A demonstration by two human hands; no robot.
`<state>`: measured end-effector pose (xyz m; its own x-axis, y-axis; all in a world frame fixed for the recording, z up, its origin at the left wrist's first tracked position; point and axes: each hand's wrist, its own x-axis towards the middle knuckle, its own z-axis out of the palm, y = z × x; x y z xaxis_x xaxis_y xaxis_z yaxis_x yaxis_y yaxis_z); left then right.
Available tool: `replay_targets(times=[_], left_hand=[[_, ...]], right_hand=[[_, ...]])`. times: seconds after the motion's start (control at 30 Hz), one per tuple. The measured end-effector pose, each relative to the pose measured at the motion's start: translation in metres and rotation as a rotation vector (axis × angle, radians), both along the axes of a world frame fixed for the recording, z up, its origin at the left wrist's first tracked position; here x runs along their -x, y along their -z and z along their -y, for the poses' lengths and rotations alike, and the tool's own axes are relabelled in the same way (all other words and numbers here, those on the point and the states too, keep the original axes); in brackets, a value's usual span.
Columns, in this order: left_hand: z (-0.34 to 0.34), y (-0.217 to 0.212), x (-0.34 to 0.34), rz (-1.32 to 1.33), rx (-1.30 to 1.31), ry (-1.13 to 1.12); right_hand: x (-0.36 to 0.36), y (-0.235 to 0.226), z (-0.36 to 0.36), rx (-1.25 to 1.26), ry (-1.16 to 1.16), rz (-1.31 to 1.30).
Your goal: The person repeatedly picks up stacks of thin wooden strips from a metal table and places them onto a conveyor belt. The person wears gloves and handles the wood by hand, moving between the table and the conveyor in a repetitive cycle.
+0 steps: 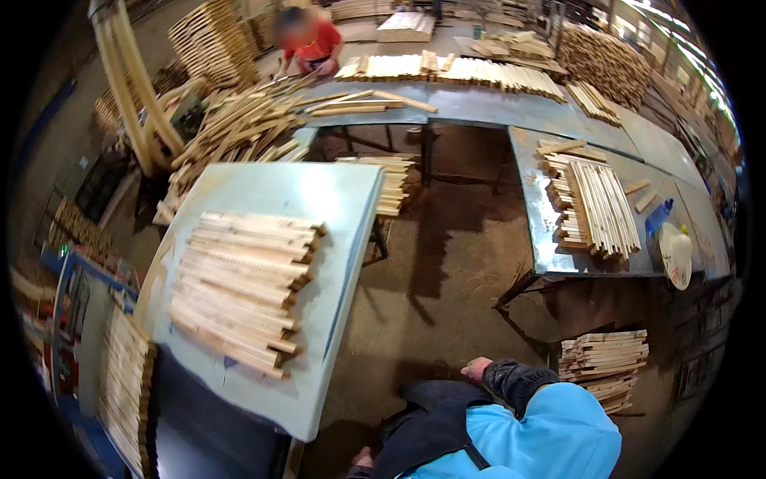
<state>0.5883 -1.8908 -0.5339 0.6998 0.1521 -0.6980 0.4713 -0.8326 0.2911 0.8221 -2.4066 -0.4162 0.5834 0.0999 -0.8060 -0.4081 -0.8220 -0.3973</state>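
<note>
My right hand [476, 368], at the end of a dark cuff, hangs in front of my body over the floor. Its fingers look curled in, with nothing seen in them. Only a small part of my left hand [363, 457] shows at the lower edge beside my dark apron, its fingers mostly hidden. Nearest to it is the corner of a pale blue-grey tabletop [307, 407]. On that top lies a row of wooden strips [239, 287], side by side with uneven ends. Both hands are apart from the wood.
A metal table [550, 255] at right holds stacked strips [602, 207], a blue bottle [659, 215] and a pale container [676, 255]. Below it sits another wood stack [604, 363]. Loose strips [247, 128] heap up at far left, near a person in red [319, 44].
</note>
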Motion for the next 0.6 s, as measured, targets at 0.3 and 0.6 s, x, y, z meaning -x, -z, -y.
replay_targets(times=[0.3,0.6], left_hand=[[0.108,-0.009,-0.207,-0.078,-0.06,-0.278],[0.202,-0.057,-0.444,-0.253,0.273,-0.704]], right_hand=[[-0.079,0.011,0.132,0.053,0.18,-0.007],[-0.159,0.051,0.17,-0.133,0.597,0.01]])
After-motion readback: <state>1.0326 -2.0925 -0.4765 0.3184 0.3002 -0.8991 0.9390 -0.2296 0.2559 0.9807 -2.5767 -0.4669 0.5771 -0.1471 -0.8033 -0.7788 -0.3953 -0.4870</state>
